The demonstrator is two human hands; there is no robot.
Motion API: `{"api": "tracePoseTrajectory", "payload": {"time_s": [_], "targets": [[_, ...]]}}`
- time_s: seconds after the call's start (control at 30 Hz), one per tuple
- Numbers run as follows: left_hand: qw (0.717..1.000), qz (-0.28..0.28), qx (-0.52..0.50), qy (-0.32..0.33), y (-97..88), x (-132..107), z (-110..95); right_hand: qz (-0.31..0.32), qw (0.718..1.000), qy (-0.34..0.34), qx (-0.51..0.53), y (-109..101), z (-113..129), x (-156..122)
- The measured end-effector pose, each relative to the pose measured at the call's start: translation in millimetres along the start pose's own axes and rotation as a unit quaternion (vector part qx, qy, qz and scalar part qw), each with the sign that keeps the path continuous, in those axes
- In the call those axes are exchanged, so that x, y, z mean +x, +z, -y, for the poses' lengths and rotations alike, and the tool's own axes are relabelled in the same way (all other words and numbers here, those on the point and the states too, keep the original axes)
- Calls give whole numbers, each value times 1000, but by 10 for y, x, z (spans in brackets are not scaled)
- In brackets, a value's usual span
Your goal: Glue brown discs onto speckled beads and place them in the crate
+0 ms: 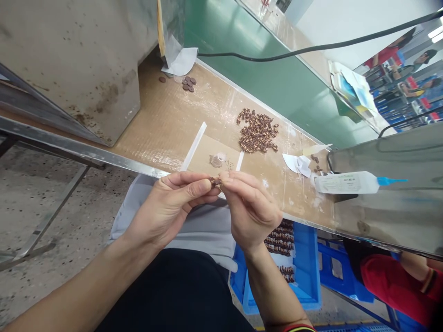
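Observation:
My left hand (176,200) is closed, its thumb and forefinger pinching a small dark brown piece (215,182) near the front edge of the bench. From the other side, my right hand (251,200) meets it with thumb and fingertips pressed together at the piece's right end. Fingers cover most of the piece, so its kind cannot be made out. Just beyond the fingertips lies a small clear round dish (218,160) with tiny bits scattered around it. Farther back is a heap of small brown and gold-coloured pieces (258,131).
A white bottle with a blue nozzle (348,183) lies at the right beside crumpled white paper (296,164). Brown discs (188,84) sit at the far left near a large grey metal box (76,60). Below the bench, a blue crate (308,263) holds rows of pieces. A red-clad person sits at right.

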State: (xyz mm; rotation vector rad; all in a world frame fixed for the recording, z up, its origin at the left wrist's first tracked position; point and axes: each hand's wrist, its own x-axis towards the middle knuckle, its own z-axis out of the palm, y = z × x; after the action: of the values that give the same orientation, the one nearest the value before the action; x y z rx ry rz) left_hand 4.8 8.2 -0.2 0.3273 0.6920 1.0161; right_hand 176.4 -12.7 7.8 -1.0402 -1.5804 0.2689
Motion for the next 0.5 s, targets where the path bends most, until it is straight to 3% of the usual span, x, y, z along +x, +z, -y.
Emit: {"api": "tracePoseTrajectory", "payload": {"time_s": [0.17,0.5], "targets": [[1000,-9,10,-5,19,11,24,1,1000,-5,-20,-34,-28,-9],[1000,-3,20,-4,9,45,88,13,998,63,-16,-128,52,26]]}}
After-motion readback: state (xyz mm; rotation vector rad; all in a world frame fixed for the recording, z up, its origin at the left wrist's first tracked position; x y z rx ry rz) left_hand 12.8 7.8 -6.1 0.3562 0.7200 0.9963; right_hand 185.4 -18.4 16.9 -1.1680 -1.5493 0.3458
